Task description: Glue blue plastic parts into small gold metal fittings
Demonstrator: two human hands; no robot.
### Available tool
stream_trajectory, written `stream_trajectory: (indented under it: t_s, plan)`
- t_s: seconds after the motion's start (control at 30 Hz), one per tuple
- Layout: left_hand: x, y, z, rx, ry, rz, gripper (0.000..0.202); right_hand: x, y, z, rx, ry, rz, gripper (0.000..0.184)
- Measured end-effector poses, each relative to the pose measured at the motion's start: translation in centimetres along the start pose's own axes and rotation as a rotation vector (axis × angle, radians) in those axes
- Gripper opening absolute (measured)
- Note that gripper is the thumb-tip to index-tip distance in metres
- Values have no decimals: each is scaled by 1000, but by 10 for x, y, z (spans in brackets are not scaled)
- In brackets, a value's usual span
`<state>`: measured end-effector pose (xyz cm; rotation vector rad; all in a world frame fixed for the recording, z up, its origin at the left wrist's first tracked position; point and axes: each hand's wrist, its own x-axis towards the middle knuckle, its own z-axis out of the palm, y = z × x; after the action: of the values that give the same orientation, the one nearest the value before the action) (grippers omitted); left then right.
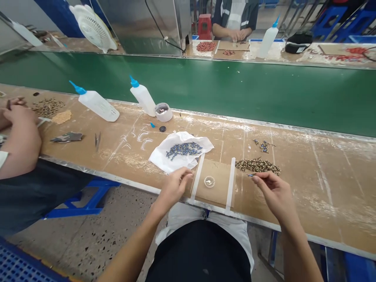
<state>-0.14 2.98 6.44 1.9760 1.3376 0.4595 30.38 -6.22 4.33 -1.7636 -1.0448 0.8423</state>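
Observation:
My left hand rests at the near edge of a white cloth that carries a heap of small blue parts. Its fingers are curled together in a pinch; what they hold is too small to see. My right hand pinches a small blue part just in front of a pile of small brass-coloured parts. Between my hands lies a cardboard patch framed by two white tape strips, with a small clear blob on it.
Two squeeze bottles with blue tips, a tape roll and tweezers lie on the wooden bench. A green conveyor belt runs behind. Another person's arm works at the left; a third person sits opposite.

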Motion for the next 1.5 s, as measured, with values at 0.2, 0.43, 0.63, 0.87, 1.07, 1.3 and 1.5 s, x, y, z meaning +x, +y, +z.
stream_trajectory:
  t_s: [0.2,0.43,0.63,0.87,1.07,1.3,1.5]
  plan:
    - [74,-16,7,279,118,74,16,17,51,-26,17,121,121,36]
    - [119,-15,25,431,35,136,12,29,73,-50,-39,262,117,38]
    - [112,-9,13,414,59,155,9,101,76,-58,-99,361,61,37]
    - [63,-10,-6,106,115,2,9,143,88,-57,-92,377,13,45]
    - [16,-24,4,-74,103,-104,9,70,78,-54,-74,467,-2,47]
    - [-8,-30,19,-217,72,-105,7,-30,53,6,11,304,-4,33]
    - [-16,-19,21,-367,7,-61,9,-36,22,70,30,-120,-104,33]
